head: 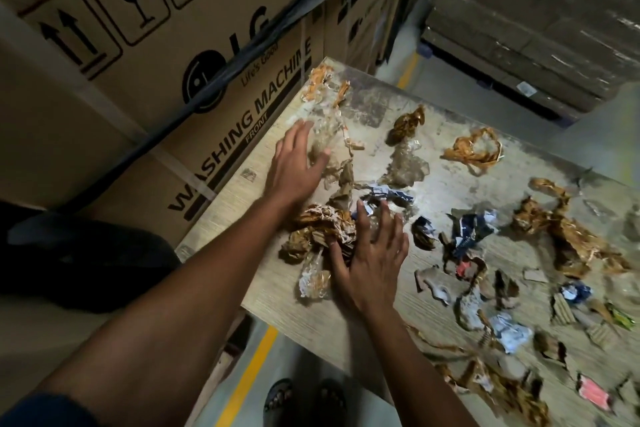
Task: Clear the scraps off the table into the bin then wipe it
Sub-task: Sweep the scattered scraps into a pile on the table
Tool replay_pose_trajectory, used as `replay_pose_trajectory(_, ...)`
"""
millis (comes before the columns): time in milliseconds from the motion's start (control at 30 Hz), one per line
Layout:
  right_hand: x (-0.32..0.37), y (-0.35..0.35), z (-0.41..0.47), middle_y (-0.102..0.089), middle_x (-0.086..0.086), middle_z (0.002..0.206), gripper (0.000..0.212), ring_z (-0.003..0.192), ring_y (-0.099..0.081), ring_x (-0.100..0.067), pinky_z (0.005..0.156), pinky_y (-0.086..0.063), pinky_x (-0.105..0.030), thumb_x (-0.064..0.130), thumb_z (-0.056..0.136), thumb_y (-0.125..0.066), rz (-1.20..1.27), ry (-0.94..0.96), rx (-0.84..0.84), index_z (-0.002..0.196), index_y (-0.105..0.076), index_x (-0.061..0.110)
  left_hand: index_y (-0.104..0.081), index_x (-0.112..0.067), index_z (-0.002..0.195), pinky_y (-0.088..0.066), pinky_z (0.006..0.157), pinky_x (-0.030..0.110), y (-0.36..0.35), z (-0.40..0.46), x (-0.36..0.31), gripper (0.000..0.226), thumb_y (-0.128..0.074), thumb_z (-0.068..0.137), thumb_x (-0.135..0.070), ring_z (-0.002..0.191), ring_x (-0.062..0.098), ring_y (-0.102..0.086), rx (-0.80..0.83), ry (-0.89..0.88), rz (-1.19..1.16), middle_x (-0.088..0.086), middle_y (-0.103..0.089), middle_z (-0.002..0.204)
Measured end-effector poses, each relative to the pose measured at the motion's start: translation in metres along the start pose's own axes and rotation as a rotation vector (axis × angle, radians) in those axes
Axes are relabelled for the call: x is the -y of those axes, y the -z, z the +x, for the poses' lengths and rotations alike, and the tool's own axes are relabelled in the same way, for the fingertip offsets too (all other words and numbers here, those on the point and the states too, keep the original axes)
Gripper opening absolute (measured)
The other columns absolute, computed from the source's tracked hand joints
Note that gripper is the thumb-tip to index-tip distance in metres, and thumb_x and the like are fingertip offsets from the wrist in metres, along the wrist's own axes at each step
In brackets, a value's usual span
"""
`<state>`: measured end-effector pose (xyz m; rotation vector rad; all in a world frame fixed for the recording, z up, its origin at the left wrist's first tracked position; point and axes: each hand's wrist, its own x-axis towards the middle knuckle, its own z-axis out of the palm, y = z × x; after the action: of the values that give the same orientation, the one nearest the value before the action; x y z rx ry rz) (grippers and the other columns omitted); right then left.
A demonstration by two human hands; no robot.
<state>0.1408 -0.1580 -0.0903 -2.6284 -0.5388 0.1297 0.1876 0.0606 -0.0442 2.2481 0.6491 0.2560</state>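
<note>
Barely begun: scraps (540,243) strewn from desk (225,208) centre out to 3 and 5 o'clock; left hand (294,163) and right hand (372,253), fingers spread flat, corralling crumpled tape; bin unseen, wiping ahead.

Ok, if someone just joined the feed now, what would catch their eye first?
Probably the two hands, fingers spread: the left hand lies on clear crumpled plastic, the right hand beside a brown paper wad near the table's left edge. Then the litter: brown, blue and white scraps strewn rightward. Behind looms a washing machine box.
</note>
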Motion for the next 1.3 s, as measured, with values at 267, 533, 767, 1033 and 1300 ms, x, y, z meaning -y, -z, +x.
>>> replay_pose_trajectory(267, 0.005, 0.004, 0.011, 0.006, -0.003, 0.181, 0.104, 0.167, 0.009, -0.032, 0.134, -0.003, -0.058, 0.065, 0.092, -0.062, 0.036, -0.023, 0.0, 0.172, -0.001, 0.038, -0.052, -0.029, 0.156, -0.026, 0.129, 0.06, -0.031, 0.02, -0.016, 0.046, -0.047, 0.113, -0.044, 0.161, 0.022, -0.023, 0.296, -0.09, 0.067, -0.006, -0.032, 0.174)
replay_pose_trajectory(533, 0.011, 0.016, 0.03, 0.029, 0.001, 0.177, 0.126, 0.165, -0.002, -0.041, 0.131, -0.003, -0.06, 0.086, 0.082, -0.061, 0.114, -0.009, 0.042, 0.171, 0.012, 0.035, -0.069, -0.033, 0.118, -0.056, 0.096, 0.04, -0.027, -0.036, -0.017, 0.019, -0.052, 0.11, -0.031, 0.108, 0.008, -0.064, 0.276, -0.145, -0.045, -0.014, -0.07, 0.117)
replay_pose_trajectory(767, 0.001, 0.016, 0.047, -0.03, -0.002, 0.174, 0.114, 0.159, -0.016, -0.039, 0.127, -0.016, -0.062, 0.087, 0.069, -0.051, 0.118, 0.127, 0.088, 0.167, -0.031, 0.032, -0.053, -0.037, 0.126, -0.054, 0.076, 0.031, -0.019, -0.053, -0.028, 0.013, -0.049, 0.113, -0.034, 0.096, 0.003, -0.068, 0.267, 0.0, -0.147, -0.01, -0.07, 0.114)
replay_pose_trajectory(1033, 0.001, 0.007, 0.056, -0.057, -0.001, 0.139, 0.061, 0.132, -0.043, -0.029, 0.109, -0.031, -0.044, 0.056, 0.079, -0.075, -0.005, 0.179, 0.055, 0.128, -0.057, 0.026, -0.038, -0.04, 0.157, -0.055, 0.106, 0.054, -0.011, -0.115, -0.004, 0.069, -0.043, 0.1, -0.079, 0.134, 0.014, -0.057, -0.101, 0.101, -0.231, -0.005, -0.047, 0.159)
replay_pose_trajectory(1300, 0.002, 0.004, 0.051, -0.064, -0.016, 0.133, 0.04, 0.119, -0.061, -0.039, 0.096, -0.047, -0.05, 0.017, 0.1, -0.051, 0.215, 0.17, -0.03, 0.137, -0.06, 0.007, -0.018, -0.03, 0.172, -0.024, 0.131, 0.056, -0.056, -0.151, -0.014, 0.1, -0.036, 0.094, -0.091, 0.167, 0.022, -0.009, -0.103, 0.025, 0.071, -0.001, -0.003, 0.182)
